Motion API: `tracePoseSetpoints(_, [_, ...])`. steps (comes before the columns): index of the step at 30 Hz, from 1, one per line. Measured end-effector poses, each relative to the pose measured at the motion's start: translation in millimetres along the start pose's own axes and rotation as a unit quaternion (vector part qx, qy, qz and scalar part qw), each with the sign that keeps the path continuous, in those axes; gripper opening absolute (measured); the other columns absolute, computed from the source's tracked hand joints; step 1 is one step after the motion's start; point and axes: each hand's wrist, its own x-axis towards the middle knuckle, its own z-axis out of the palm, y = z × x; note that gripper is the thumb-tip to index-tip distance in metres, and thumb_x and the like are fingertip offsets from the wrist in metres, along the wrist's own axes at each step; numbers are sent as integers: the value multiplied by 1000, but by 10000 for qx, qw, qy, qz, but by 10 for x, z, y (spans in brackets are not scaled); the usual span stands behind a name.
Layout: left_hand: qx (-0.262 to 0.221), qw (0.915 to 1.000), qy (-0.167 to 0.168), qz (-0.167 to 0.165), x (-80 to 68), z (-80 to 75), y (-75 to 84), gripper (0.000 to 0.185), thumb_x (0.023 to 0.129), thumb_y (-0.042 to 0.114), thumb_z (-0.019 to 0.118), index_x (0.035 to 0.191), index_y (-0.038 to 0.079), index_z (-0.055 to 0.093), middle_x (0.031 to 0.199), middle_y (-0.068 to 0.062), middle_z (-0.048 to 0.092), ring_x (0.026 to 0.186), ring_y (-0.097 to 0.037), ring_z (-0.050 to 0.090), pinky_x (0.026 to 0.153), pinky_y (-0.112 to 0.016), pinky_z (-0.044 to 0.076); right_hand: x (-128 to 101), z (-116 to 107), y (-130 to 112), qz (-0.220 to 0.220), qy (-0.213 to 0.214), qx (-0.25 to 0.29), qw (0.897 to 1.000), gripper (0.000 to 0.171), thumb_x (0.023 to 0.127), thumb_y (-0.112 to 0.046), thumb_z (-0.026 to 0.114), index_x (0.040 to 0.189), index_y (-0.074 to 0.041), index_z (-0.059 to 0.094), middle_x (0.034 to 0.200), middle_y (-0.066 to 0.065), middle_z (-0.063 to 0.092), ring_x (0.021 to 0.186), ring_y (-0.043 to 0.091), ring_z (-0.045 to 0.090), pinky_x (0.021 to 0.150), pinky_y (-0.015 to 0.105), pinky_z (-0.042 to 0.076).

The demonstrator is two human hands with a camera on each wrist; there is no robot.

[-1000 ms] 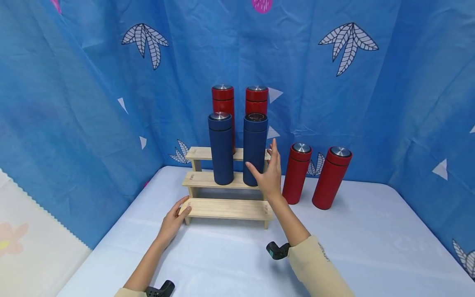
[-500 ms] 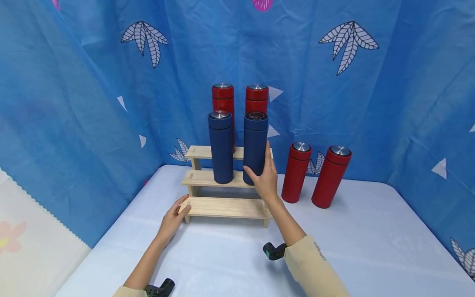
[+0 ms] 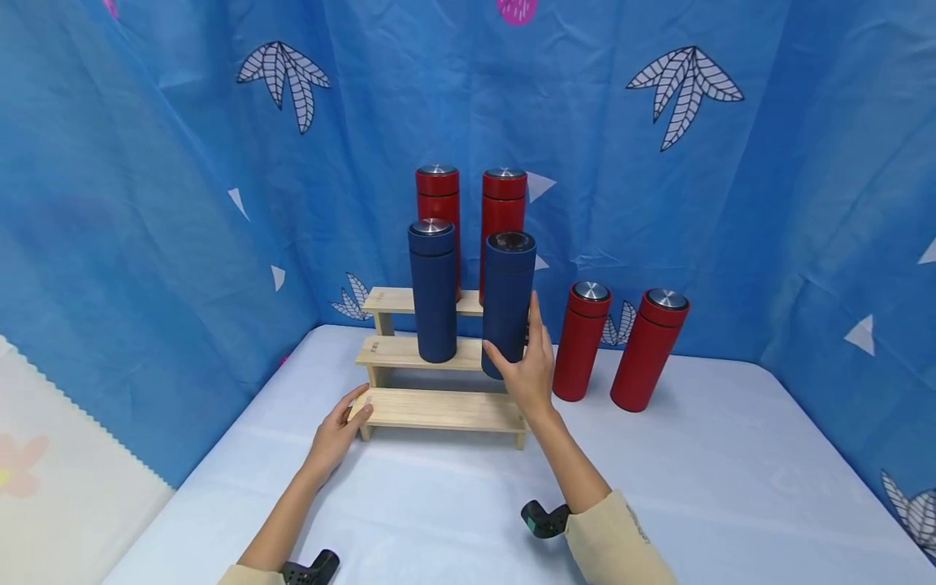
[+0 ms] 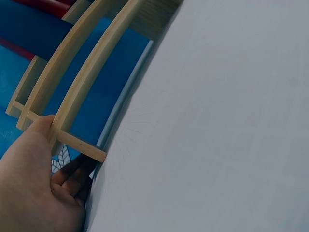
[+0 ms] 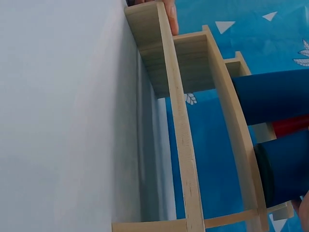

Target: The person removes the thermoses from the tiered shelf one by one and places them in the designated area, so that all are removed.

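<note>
Blue leaf-printed cloth walls in our pale tabletop (image 3: 453, 504). On it stands a wooden stepped rack (image 3: 439, 409). Our right hand (image 3: 528, 367) curls round the right blue flask (image 3: 506, 302), which tilts slightly off upright, its base lifted just clear of the middle step's right end. Our left hand (image 3: 338, 431) is farther off, fingers relaxed, pressing the bottom step's left end. Another blue flask (image 3: 433, 291) stands beside it; two red flasks (image 3: 471, 203) sit on the far top step, two more (image 3: 616, 345) stand on the table to the right.
</note>
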Motion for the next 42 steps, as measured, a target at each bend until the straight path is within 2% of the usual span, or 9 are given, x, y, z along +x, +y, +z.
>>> tracePoseSetpoints(7, [-39, 10000, -39, -1, -11, -24, -7, 61, 87, 55, 53, 140, 30, 38, 143, -10, 37, 131, -30, 32, 105, -52, 23, -91, -80, -32, 106, 35, 108, 9999, 97, 75, -29, 77, 149, -30, 13, 135, 9, 44, 119, 23, 46, 88, 46, 46])
tracePoseSetpoints(15, [-72, 9999, -55, 61, -7, -3, 14, 59, 89, 52, 53, 141, 27, 38, 143, -11, 38, 131, -31, 33, 104, -54, 22, -183, -180, -2, -291, 398, 107, 9987, 99, 71, -21, 81, 148, -21, 19, 128, 13, 49, 110, 24, 51, 84, 44, 49])
tracePoseSetpoints(20, [-123, 9999, -61, 7, 5, 11, 2, 60, 88, 53, 54, 140, 28, 39, 140, -12, 41, 129, -31, 36, 104, -53, 24, -204, -321, 58, -459, 603, 75, 9971, 99, 67, -15, 83, 147, -16, 24, 126, 12, 51, 109, 23, 52, 84, 43, 49])
tracePoseSetpoints(25, [-91, 10000, 4, 13, 4, 6, -2, 60, 87, 54, 54, 140, 29, 39, 138, -12, 44, 126, -31, 39, 103, -53, 26, -147, -525, 129, -457, 747, -32, 9962, 99, 67, -11, 83, 146, -14, 25, 125, 13, 51, 106, 22, 53, 85, 39, 49])
tracePoseSetpoints(29, [-61, 10000, 56, 49, 0, 6, -3, 59, 88, 53, 54, 139, 29, 39, 138, -13, 44, 127, -32, 39, 103, -54, 25, -44, -716, 168, -415, 1049, -148, 9935, 96, 69, -11, 82, 146, -14, 25, 127, 12, 49, 109, 23, 52, 88, 34, 46])
tracePoseSetpoints(37, [-42, 9999, 47, 109, -3, 7, 13, 56, 90, 49, 54, 139, 27, 40, 145, -12, 35, 130, -33, 34, 104, -54, 23, 137, -1198, 244, -397, 1723, -475, 9831, 90, 72, -10, 79, 145, -11, 27, 127, 11, 46, 115, 15, 41, 87, 24, 43])
tracePoseSetpoints(42, [-51, 9999, -57, 71, -7, -12, 18, 57, 89, 52, 53, 140, 29, 39, 147, -11, 30, 131, -33, 31, 104, -55, 21, 185, -1500, 343, -297, 2076, -758, 9748, 87, 74, -17, 78, 144, -8, 27, 129, 9, 46, 118, 11, 39, 88, 21, 41])
